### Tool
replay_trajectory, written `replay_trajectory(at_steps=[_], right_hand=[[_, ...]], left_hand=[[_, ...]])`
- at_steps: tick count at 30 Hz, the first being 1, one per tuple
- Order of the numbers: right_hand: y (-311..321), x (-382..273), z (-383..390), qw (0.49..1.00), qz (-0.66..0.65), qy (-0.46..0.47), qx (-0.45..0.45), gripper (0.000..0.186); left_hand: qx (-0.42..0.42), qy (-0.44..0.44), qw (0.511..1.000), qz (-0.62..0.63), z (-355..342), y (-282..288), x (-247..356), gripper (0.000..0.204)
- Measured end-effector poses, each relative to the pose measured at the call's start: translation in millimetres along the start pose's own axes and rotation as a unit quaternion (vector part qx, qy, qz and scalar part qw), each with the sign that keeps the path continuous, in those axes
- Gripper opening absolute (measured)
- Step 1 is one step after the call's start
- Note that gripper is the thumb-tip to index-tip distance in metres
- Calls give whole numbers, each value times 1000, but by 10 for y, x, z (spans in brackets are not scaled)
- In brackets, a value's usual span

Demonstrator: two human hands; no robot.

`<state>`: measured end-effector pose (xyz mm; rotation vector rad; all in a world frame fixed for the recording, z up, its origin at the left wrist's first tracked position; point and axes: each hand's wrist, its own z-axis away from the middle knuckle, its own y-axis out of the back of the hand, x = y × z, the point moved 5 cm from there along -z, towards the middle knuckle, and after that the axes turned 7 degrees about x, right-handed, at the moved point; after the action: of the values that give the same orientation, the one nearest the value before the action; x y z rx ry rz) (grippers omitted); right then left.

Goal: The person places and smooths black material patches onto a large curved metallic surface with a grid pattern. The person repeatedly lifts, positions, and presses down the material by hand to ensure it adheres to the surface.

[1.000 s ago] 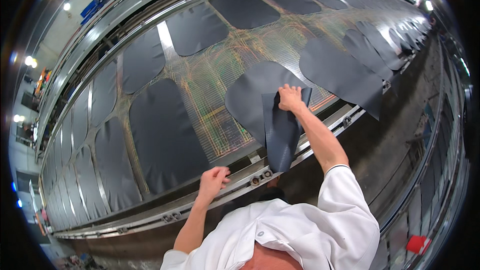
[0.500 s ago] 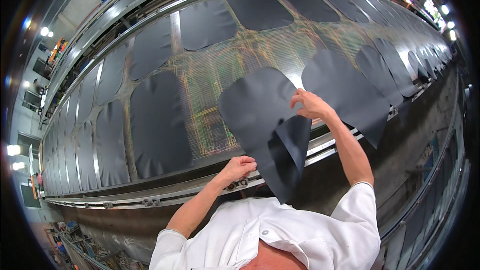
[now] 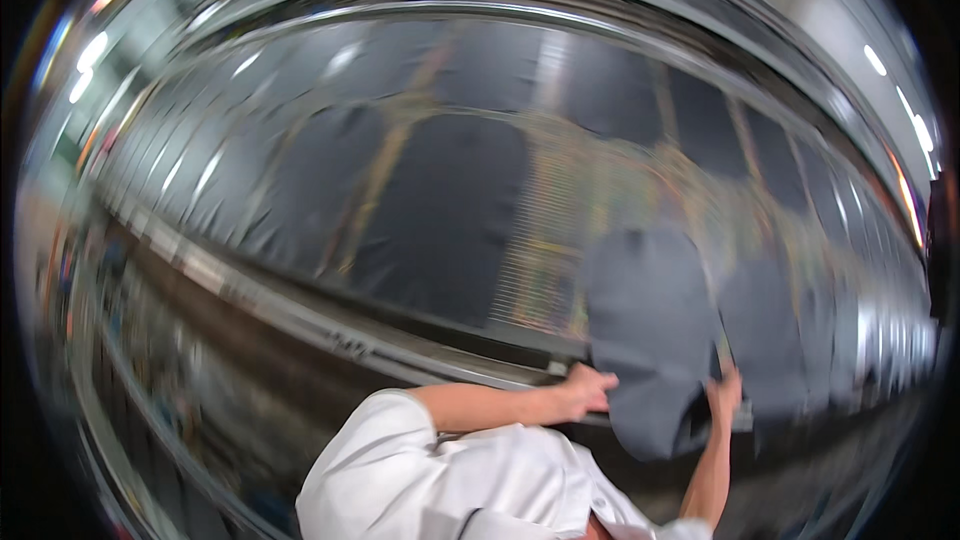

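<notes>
A dark grey leather-like sheet (image 3: 645, 310) with a rounded far end lies partly on the wide table, its near end drooping over the front edge. My left hand (image 3: 588, 392) is closed at the sheet's left edge, the thumb against it. On the opposite edge, my right hand (image 3: 724, 392) grips the sheet with bent fingers. Motion blur softens both hands, and some fingertips are hidden. Just right of the held piece lies another dark sheet (image 3: 765, 335).
Many similar dark sheets (image 3: 450, 210) cover the long table in rows. Coloured lines mark the table surface (image 3: 545, 250) between them. A metal rail (image 3: 370, 345) with fittings runs along the front edge. Another railing (image 3: 130, 380) stands at the lower left.
My view has swung, so the table has shifted right and blurred. The right hand has come down to the sheet's near right side. The folded-over flap has opened out.
</notes>
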<state>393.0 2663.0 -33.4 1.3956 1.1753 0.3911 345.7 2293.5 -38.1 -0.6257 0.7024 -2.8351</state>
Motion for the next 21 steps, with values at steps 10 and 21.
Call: replay_trajectory(at_steps=[10,21], right_hand=[[469,-929,-620,942,-249,-108,-200,32],[1084,-2306,-1414,858,-469,-39,-205,24]], left_hand=[[-167,98,940,-281,179,-229,-458,45],[-111,-185,976,40,981,-287,1109,14]])
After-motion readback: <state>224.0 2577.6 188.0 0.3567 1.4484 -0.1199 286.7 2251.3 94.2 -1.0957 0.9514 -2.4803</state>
